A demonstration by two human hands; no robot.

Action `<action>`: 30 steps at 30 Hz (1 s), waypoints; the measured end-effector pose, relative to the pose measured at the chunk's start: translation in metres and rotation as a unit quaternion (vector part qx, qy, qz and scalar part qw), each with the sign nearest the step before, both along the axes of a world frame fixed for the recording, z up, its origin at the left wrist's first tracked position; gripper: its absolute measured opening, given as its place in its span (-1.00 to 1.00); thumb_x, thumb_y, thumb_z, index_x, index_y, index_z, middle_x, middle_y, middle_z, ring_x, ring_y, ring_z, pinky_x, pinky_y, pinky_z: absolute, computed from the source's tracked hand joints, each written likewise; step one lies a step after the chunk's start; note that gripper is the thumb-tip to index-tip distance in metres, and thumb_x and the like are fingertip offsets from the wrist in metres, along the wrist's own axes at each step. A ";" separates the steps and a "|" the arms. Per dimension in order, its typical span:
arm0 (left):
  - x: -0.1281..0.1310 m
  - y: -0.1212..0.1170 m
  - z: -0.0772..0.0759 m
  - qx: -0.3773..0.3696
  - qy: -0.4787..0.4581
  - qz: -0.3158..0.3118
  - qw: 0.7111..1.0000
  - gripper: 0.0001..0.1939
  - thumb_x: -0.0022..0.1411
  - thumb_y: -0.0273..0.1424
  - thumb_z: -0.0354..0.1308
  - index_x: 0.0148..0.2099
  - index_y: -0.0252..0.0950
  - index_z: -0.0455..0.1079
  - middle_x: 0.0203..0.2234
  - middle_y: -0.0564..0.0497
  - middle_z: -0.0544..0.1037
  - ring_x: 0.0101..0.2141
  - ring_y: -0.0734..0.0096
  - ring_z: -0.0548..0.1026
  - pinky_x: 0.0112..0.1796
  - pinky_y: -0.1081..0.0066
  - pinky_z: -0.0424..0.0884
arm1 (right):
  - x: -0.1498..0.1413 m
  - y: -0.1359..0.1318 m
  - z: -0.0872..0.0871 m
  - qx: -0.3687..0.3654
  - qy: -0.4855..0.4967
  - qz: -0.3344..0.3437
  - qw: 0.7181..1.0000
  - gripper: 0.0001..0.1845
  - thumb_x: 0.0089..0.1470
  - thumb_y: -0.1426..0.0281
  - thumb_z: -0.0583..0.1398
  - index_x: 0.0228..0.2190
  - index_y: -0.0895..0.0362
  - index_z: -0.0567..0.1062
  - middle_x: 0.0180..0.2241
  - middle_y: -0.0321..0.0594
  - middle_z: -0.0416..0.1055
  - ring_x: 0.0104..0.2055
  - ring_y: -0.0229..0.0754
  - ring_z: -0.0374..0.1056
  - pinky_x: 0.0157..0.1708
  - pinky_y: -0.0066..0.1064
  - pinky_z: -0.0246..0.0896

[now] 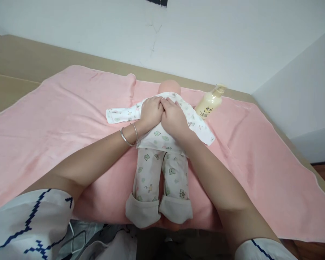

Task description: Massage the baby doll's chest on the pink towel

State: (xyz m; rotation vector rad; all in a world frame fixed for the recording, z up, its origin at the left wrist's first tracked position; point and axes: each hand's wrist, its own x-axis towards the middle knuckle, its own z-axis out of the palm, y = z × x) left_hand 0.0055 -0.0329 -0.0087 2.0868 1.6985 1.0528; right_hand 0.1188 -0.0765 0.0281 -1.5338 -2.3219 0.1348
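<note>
A baby doll [169,86] lies stretched out, its bald head at the far end and its legs towards me. It wears a white printed top [162,137] and matching trousers [148,173] with turned-up cuffs. My left hand [151,112] rests on the upper part of the top, with a silver bangle at its wrist. Beside it my right hand [174,117] lies on the same cloth, and the two touch at the middle. Both hands look laid flat, fingers close together; some fingertips are hidden. Which way the doll faces I cannot tell.
A pink blanket [92,97] is spread under the doll over a tan table [24,54]. Right of the doll's head, a pale yellow pump bottle [209,103] stands tilted in view. White walls [206,39] close off the back and right.
</note>
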 end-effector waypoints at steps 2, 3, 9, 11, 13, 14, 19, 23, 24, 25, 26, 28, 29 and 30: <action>0.003 -0.005 0.003 0.011 0.038 0.001 0.999 -0.55 0.53 -0.43 -0.18 0.04 -0.31 0.57 0.06 -0.26 0.68 0.15 0.00 0.57 0.30 0.01 0.41 | 0.013 0.016 -0.002 -0.018 0.022 -0.016 0.999 -0.32 0.37 0.49 -0.10 0.41 0.25 0.37 0.53 -0.02 0.19 0.63 0.08 0.00 0.62 0.13 -0.13; 0.006 -0.008 0.004 0.020 0.050 0.006 0.999 -0.54 0.51 -0.45 -0.18 0.11 -0.33 0.55 0.12 -0.28 0.65 0.22 -0.04 0.53 0.35 -0.06 0.35 | 0.019 0.023 -0.003 -0.026 0.026 -0.025 0.999 -0.32 0.38 0.46 -0.10 0.42 0.25 0.35 0.55 -0.02 0.12 0.64 0.11 -0.05 0.62 0.15 -0.14; 0.017 -0.026 0.008 0.032 0.094 -0.008 0.995 -0.46 0.47 -0.51 -0.15 0.35 -0.41 0.43 0.43 -0.31 0.39 0.49 -0.16 0.24 0.51 -0.19 0.05 | 0.032 0.036 -0.001 -0.039 0.021 -0.031 0.999 -0.31 0.42 0.40 -0.11 0.47 0.32 0.24 0.57 0.05 0.04 0.64 0.14 -0.05 0.62 0.10 -0.13; 0.016 -0.026 0.011 0.014 0.095 -0.007 0.995 -0.47 0.46 -0.51 -0.15 0.31 -0.44 0.46 0.39 -0.36 0.43 0.45 -0.22 0.30 0.47 -0.20 0.14 | 0.029 0.026 0.005 -0.030 -0.009 -0.045 0.999 -0.36 0.44 0.40 -0.12 0.37 0.36 0.36 0.45 0.19 0.29 0.53 0.20 0.21 0.51 0.10 0.12; 0.011 -0.020 0.012 0.005 0.084 -0.017 0.996 -0.50 0.44 -0.49 -0.14 0.25 -0.43 0.49 0.31 -0.38 0.50 0.38 -0.22 0.38 0.42 -0.20 0.23 | 0.022 0.012 0.013 -0.018 -0.060 -0.076 0.995 -0.43 0.44 0.42 -0.11 0.23 0.40 0.48 0.20 0.30 0.54 0.29 0.27 0.48 0.28 0.07 0.40; 0.008 -0.016 0.012 0.003 0.072 -0.029 0.997 -0.52 0.44 -0.47 -0.14 0.21 -0.40 0.51 0.26 -0.35 0.54 0.33 -0.18 0.42 0.40 -0.17 0.28 | 0.018 0.005 0.016 -0.013 -0.087 -0.091 0.992 -0.46 0.43 0.44 -0.09 0.17 0.40 0.52 0.08 0.32 0.60 0.18 0.28 0.55 0.16 0.03 0.47; -0.007 0.005 0.008 0.002 0.028 -0.060 0.998 -0.59 0.49 -0.34 -0.14 0.03 -0.30 0.54 0.08 -0.24 0.65 0.13 0.02 0.55 0.27 0.02 0.44 | 0.003 -0.017 0.020 0.007 -0.140 -0.094 0.986 -0.53 0.35 0.58 -0.05 0.02 0.37 0.60 -0.06 0.32 0.62 0.06 0.21 0.60 -0.02 -0.11 0.49; -0.004 -0.002 0.014 0.001 0.068 -0.047 0.997 -0.61 0.52 -0.37 -0.16 -0.05 -0.30 0.51 0.01 -0.26 0.65 0.10 0.01 0.56 0.26 0.02 0.44 | 0.011 -0.004 0.018 -0.014 -0.097 -0.100 0.990 -0.50 0.43 0.44 -0.07 0.03 0.32 0.62 -0.01 0.28 0.63 0.10 0.21 0.57 0.02 -0.09 0.48; -0.002 -0.007 0.017 -0.006 0.082 -0.043 0.996 -0.63 0.51 -0.39 -0.15 -0.06 -0.31 0.51 0.01 -0.28 0.64 0.10 -0.02 0.56 0.26 0.00 0.44 | 0.016 0.002 0.018 -0.027 -0.076 -0.098 0.992 -0.48 0.45 0.40 -0.09 0.01 0.29 0.63 0.00 0.24 0.63 0.10 0.20 0.57 0.05 -0.07 0.48; 0.000 -0.013 0.021 -0.015 0.095 -0.042 0.994 -0.66 0.50 -0.41 -0.12 -0.07 -0.32 0.50 0.00 -0.30 0.63 0.11 -0.05 0.56 0.27 -0.03 0.44 | 0.021 0.008 0.017 -0.040 -0.056 -0.093 0.993 -0.46 0.46 0.37 -0.10 -0.01 0.27 0.64 0.02 0.21 0.64 0.11 0.20 0.56 0.10 -0.05 0.47; 0.002 -0.019 0.025 -0.023 0.105 -0.047 0.993 -0.70 0.48 -0.43 -0.10 -0.08 -0.32 0.49 -0.01 -0.31 0.63 0.11 -0.09 0.56 0.28 -0.05 0.43 | 0.025 0.015 0.016 -0.052 -0.042 -0.088 0.994 -0.44 0.46 0.34 -0.11 -0.01 0.27 0.64 0.06 0.21 0.63 0.16 0.21 0.54 0.16 -0.01 0.45; 0.004 -0.027 0.032 -0.041 0.116 -0.067 0.990 -0.76 0.45 -0.45 -0.04 -0.11 -0.30 0.48 -0.03 -0.31 0.61 0.10 -0.11 0.56 0.26 -0.05 0.44 | 0.033 0.026 0.013 -0.063 -0.027 -0.084 0.994 -0.40 0.46 0.28 -0.11 0.10 0.34 0.59 0.24 0.26 0.51 0.35 0.27 0.40 0.32 0.08 0.33; 0.005 -0.030 0.034 -0.048 0.118 -0.074 0.989 -0.78 0.44 -0.45 -0.02 -0.13 -0.29 0.47 -0.05 -0.29 0.61 0.08 -0.10 0.57 0.23 -0.04 0.46 | 0.036 0.030 0.010 -0.065 -0.025 -0.086 0.994 -0.37 0.46 0.25 -0.11 0.19 0.38 0.52 0.35 0.28 0.40 0.45 0.31 0.27 0.40 0.12 0.23; 0.005 -0.030 0.035 -0.053 0.120 -0.075 0.989 -0.78 0.44 -0.45 -0.02 -0.16 -0.27 0.47 -0.07 -0.28 0.61 0.05 -0.09 0.58 0.19 -0.03 0.48 | 0.037 0.032 0.009 -0.068 -0.024 -0.090 0.993 -0.34 0.47 0.22 -0.10 0.27 0.42 0.44 0.43 0.30 0.28 0.53 0.33 0.14 0.46 0.15 0.13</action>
